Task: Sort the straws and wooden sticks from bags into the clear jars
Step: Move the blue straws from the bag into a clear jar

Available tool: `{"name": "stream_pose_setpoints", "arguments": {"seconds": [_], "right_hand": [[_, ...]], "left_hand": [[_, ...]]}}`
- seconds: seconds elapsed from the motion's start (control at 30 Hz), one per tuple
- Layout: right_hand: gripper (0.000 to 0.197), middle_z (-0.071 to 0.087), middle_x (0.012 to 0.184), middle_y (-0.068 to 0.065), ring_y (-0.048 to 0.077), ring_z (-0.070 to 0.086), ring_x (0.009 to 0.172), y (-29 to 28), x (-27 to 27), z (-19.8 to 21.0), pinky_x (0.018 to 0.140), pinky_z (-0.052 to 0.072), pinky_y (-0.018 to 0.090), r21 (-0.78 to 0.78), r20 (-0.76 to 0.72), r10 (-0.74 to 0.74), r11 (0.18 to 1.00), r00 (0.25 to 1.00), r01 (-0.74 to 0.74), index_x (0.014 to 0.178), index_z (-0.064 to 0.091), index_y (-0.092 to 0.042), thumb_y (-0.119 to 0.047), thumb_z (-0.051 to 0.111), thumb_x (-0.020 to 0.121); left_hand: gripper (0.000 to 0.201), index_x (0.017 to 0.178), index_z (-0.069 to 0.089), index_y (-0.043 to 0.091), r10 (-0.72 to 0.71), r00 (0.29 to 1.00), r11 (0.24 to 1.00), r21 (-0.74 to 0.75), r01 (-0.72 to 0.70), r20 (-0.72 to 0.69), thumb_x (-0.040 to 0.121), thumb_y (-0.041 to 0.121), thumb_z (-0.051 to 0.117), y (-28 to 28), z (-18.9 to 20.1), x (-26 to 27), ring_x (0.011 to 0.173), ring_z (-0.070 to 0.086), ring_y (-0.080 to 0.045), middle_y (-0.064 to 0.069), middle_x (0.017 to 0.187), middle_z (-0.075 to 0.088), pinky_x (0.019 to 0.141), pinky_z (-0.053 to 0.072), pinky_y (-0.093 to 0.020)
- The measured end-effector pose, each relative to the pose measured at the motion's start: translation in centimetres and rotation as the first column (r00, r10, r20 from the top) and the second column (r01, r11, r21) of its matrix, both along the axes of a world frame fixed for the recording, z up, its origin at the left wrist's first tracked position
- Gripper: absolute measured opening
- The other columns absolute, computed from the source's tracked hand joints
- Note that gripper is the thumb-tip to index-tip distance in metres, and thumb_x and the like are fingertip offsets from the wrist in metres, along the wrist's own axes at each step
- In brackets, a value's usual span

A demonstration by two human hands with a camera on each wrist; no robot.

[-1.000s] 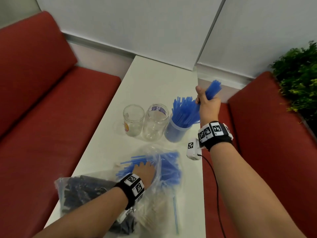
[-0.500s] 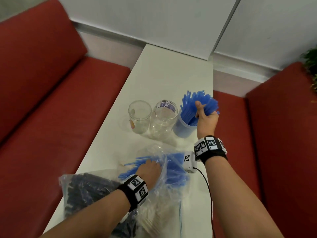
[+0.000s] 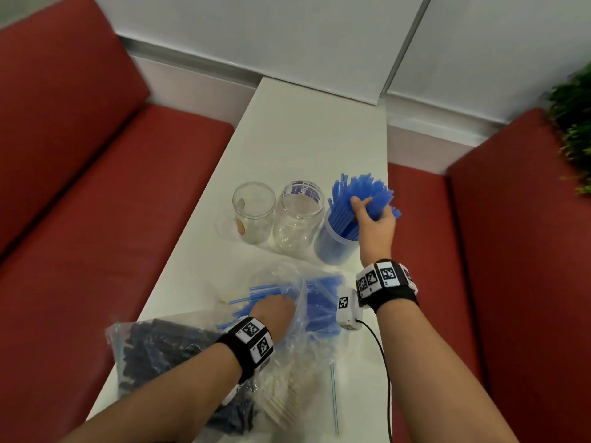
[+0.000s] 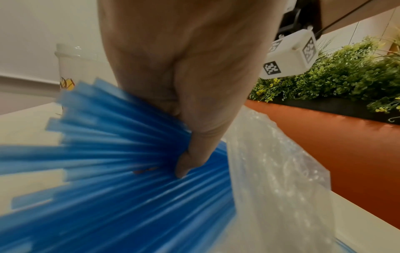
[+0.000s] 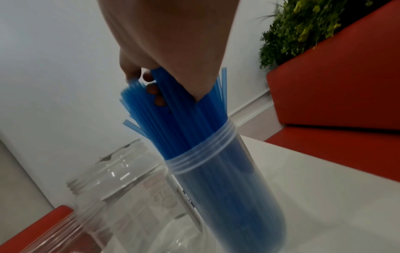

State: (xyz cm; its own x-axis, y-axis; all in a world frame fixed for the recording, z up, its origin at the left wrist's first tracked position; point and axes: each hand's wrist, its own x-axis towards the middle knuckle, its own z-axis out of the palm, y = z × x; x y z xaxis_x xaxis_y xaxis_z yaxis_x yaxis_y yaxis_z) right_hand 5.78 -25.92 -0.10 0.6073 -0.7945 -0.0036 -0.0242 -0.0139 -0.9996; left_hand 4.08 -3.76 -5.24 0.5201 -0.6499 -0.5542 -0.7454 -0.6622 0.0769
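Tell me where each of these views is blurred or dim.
Head view: dim overall, the plant smeared at the right edge. Left wrist view: the blue straws under the left hand streak toward the lower left, while the plant behind stays sharp. Right wrist view: the empty jar is soft.

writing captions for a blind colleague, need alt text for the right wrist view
The right hand grips the tops of blue straws standing in a clear jar on a white table. An empty clear jar stands beside it.
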Motion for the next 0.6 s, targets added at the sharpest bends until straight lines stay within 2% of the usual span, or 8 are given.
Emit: {"name": "stream_pose_setpoints", "arguments": {"seconds": [0.1, 0.17, 0.27, 0.33, 0.4, 0.5, 0.57, 0.6], "right_hand": [[0.019, 0.062, 0.089, -0.010, 0.007, 0.057, 0.080, 0.0, -0.5, 1.5, 0.075, 0.052, 0.026, -0.169, 0.011, 0.013, 0.986, 1.000, -0.011, 0.094, 0.058, -0.035, -0.026, 0.074, 0.089], [0.027, 0.065, 0.093, -0.015, 0.004, 0.059, 0.084, 0.0, -0.8, 2.5, 0.078, 0.049, 0.021, -0.277, 0.039, -0.014, 0.960, 0.999, 0.024, 0.102, 0.058, -0.041, -0.021, 0.072, 0.088], [0.041, 0.068, 0.113, -0.008, 0.003, 0.063, 0.104, 0.4, -1.0, 3.7, 0.090, 0.048, 0.013, -0.368, 0.057, -0.043, 0.928, 0.997, 0.061, 0.125, 0.055, -0.034, -0.012, 0.065, 0.092], [0.050, 0.062, 0.133, -0.007, 0.000, 0.057, 0.122, 0.9, -0.9, 4.1, 0.100, 0.042, 0.008, -0.423, 0.023, -0.041, 0.905, 0.999, 0.047, 0.138, 0.049, -0.033, -0.009, 0.060, 0.095], [0.050, 0.058, 0.141, -0.005, -0.002, 0.052, 0.127, 1.3, -1.1, 3.9, 0.102, 0.037, 0.004, -0.468, -0.031, -0.038, 0.883, 0.999, 0.019, 0.143, 0.047, -0.026, -0.007, 0.057, 0.098], [0.040, 0.059, 0.140, 0.001, 0.011, 0.053, 0.129, 1.9, -1.7, 3.2, 0.108, 0.037, 0.014, -0.481, -0.118, -0.101, 0.876, 0.988, 0.032, 0.140, 0.055, -0.010, -0.010, 0.057, 0.100], [0.056, 0.042, 0.157, 0.006, 0.018, 0.036, 0.146, 2.0, -2.0, 3.1, 0.117, 0.023, 0.012, -0.496, -0.161, -0.140, 0.867, 0.977, 0.043, 0.152, 0.041, -0.009, -0.008, 0.058, 0.099], [0.069, 0.027, 0.165, 0.006, 0.019, 0.020, 0.154, 2.0, -2.1, 3.3, 0.123, 0.013, 0.017, -0.540, -0.182, -0.158, 0.841, 0.970, 0.036, 0.158, 0.027, -0.009, -0.010, 0.060, 0.098]], "left_hand": [[0.031, 0.126, 0.057, 0.008, -0.033, 0.999, 0.999, 0.032, 0.032, 0.032, 0.101, 0.005, 0.039, 0.3, 0.7, -0.1, 0.117, 0.060, -0.030, -0.012, 0.129, 0.060, 0.091, 0.050, -0.040], [0.030, 0.126, 0.058, 0.009, -0.062, 0.997, 0.996, 0.062, 0.058, 0.055, 0.102, 0.008, 0.039, 0.4, 1.3, -0.1, 0.118, 0.061, -0.030, -0.010, 0.130, 0.059, 0.090, 0.050, -0.040], [0.029, 0.122, 0.062, 0.011, -0.076, 0.994, 0.994, 0.089, 0.070, 0.072, 0.103, 0.010, 0.039, 0.5, 2.3, -0.3, 0.118, 0.061, -0.027, -0.006, 0.127, 0.064, 0.091, 0.048, -0.039], [0.029, 0.122, 0.062, 0.012, -0.076, 0.994, 0.994, 0.087, 0.069, 0.082, 0.103, 0.011, 0.040, 0.7, 2.6, -0.3, 0.117, 0.061, -0.027, -0.005, 0.126, 0.065, 0.091, 0.048, -0.038], [0.028, 0.123, 0.061, 0.012, -0.073, 0.994, 0.994, 0.090, 0.065, 0.081, 0.103, 0.011, 0.041, 1.0, 2.8, -0.3, 0.117, 0.061, -0.027, -0.005, 0.126, 0.064, 0.091, 0.048, -0.038], [0.028, 0.123, 0.060, 0.013, -0.084, 0.994, 0.992, 0.104, 0.076, 0.075, 0.101, 0.009, 0.045, 1.6, 2.8, -0.3, 0.116, 0.061, -0.026, -0.005, 0.126, 0.064, 0.090, 0.048, -0.036], [0.027, 0.122, 0.060, 0.013, -0.084, 0.994, 0.991, 0.113, 0.076, 0.064, 0.100, 0.008, 0.046, 1.9, 2.8, -0.2, 0.115, 0.062, -0.025, -0.005, 0.125, 0.064, 0.089, 0.049, -0.036], [0.027, 0.122, 0.060, 0.013, -0.084, 0.995, 0.990, 0.117, 0.076, 0.059, 0.100, 0.009, 0.047, 1.9, 2.8, -0.2, 0.114, 0.062, -0.025, -0.004, 0.125, 0.064, 0.089, 0.049, -0.037]]}}
